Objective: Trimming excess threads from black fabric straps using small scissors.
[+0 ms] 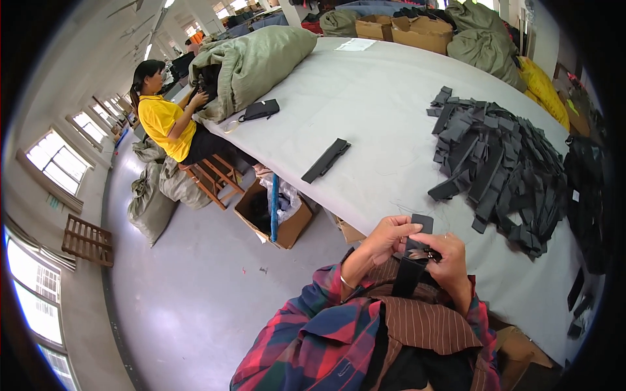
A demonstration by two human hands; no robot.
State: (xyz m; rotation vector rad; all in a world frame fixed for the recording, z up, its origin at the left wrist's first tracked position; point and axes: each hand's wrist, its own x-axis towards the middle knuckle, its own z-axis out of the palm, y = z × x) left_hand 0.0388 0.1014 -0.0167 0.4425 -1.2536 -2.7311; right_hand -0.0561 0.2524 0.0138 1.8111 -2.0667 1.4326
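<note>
At the table's near edge, my left hand (389,238) pinches a black fabric strap (409,277), whose upper end sticks up past my fingers and whose lower end hangs toward my lap. My right hand (448,257) is closed close beside it, around small thread snips (427,253) with a metal glint against the strap. The fingers partly cover the snips. To the right on the white table (385,130) lies a large heap of similar black straps (495,163). A separate small stack of straps (326,160) rests near the left edge.
A co-worker in yellow (163,124) sits on a wooden stool (212,179) at the far left, hands at a big green sack (261,62). A black pouch (261,110) lies nearby. An open cardboard box (293,228) stands on the floor; more sacks (151,202) sit beyond.
</note>
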